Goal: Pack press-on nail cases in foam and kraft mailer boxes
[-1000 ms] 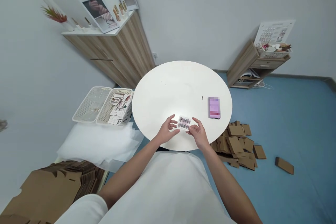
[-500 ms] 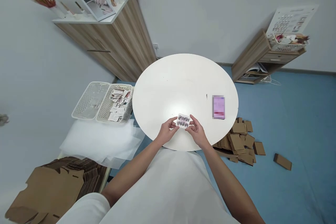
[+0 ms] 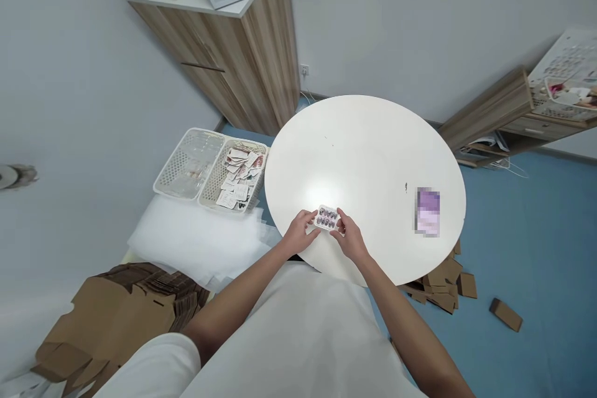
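1. The left hand (image 3: 302, 233) and the right hand (image 3: 351, 239) pinch a tray of fake nails (image 3: 327, 218) by its ends, just over the near edge of the table (image 3: 364, 149).
2. The tray is not set down.
3. A purple card (image 3: 428, 211) lies untouched on the table's right side.
4. Brown boxes (image 3: 443, 286) lie flat on the floor by the table.

Tray (image 3: 327, 217) sits at table's (image 3: 364, 149) near edge, card (image 3: 428, 211) right, baskets (image 3: 186, 161) left.

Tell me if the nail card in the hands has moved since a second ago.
Yes. The nail card has shifted left, away from the purple pack lying on the round table.
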Demonstrator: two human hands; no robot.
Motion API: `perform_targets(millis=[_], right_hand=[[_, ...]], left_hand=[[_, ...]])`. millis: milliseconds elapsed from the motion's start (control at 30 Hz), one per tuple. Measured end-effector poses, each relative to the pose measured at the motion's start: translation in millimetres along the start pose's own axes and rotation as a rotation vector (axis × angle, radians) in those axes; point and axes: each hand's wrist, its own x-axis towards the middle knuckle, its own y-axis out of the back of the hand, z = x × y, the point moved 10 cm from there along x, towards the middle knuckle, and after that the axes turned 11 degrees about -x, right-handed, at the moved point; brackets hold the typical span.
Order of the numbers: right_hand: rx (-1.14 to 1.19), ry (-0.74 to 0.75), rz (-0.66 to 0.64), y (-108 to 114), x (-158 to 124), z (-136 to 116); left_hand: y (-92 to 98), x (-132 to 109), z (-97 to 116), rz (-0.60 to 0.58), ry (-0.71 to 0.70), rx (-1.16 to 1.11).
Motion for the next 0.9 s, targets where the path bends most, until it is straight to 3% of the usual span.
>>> perform_targets(millis=[233, 467, 667, 900], right_hand=[[-0.047, -0.068, -0.060, -64, 26, 0], [-0.255, -0.073, -0.178, -116, 40, -6], [-0.311, -0.092, -0.212, -120, 35, -7], [0.265, -0.338, -0.138, -111, 4, 10]], left_hand=[[38.1, 5, -47, -0.016, 0.130, 0.094], [63.8, 2, -83, 0.021, 0.161, 0.095], [66.8, -6, -102, 0.026, 0.217, 0.119], [61.8, -12, -111, 0.089, 0.280, -0.019]])
